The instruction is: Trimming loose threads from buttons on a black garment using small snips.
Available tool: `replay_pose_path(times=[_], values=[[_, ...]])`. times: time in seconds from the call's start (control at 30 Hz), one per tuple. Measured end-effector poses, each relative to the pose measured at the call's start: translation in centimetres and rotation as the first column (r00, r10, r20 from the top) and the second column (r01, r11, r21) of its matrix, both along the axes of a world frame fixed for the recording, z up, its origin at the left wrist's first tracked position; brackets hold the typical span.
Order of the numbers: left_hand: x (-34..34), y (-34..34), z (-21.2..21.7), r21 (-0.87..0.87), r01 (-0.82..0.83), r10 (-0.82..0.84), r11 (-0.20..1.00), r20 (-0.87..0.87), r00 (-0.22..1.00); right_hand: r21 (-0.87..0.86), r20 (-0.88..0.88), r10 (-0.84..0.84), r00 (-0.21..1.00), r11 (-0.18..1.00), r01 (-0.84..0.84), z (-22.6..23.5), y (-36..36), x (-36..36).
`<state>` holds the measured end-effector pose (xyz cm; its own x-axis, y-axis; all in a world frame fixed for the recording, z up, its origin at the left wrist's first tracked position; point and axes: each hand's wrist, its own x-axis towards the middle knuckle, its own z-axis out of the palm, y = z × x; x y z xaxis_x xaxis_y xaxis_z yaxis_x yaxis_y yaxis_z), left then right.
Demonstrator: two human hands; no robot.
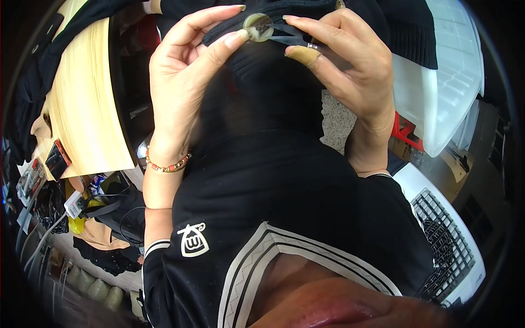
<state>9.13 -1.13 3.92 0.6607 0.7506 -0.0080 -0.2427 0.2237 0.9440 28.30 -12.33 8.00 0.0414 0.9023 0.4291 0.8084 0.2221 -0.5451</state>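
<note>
My left hand pinches the edge of a dark knit garment, its thumb tip touching a round, greenish-grey marbled button on the fabric. In my right hand is a pair of thread snips, held between the thumb and fingers. Their two pointed blades stand apart and reach left to the button's right side. A tan wrap covers the right thumb tip. Whether the blade points touch thread at the button is too small to tell.
To the left stands a pale wooden table with a phone near its corner. Dark garments hang over its far side. A white plastic bin is at the right, a white crate with a black grid nearer.
</note>
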Motion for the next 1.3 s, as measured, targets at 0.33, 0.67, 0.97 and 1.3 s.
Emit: replay_pose_path(times=[0.33, 0.67, 0.97, 1.3], values=[[-0.2, 0.3, -0.4, 0.002, 0.019, -0.019, 1.0, -0.001, 1.0, -0.138, -0.153, -0.095, 0.984, 0.988, 0.074, 2.1, 0.3, -1.0], [-0.2, 0.4, -0.8, -0.1, 0.025, -0.027, 0.995, -0.016, 1.0, -0.14, -0.238, -0.058, 0.969, 0.99, 0.025, 1.5, 0.4, -0.7], [-0.2, 0.6, -1.5, -0.109, 0.053, -0.053, 0.993, 0.005, 0.999, -0.125, -0.343, -0.023, 0.939, 0.992, -0.022, 0.4, 0.4, -0.3], [-0.3, 0.5, -2.4, -0.06, 0.024, -0.024, 0.998, 0.005, 1.0, -0.077, -0.352, -0.005, 0.936, 0.997, -0.023, 0.4, 0.6, -0.6]])
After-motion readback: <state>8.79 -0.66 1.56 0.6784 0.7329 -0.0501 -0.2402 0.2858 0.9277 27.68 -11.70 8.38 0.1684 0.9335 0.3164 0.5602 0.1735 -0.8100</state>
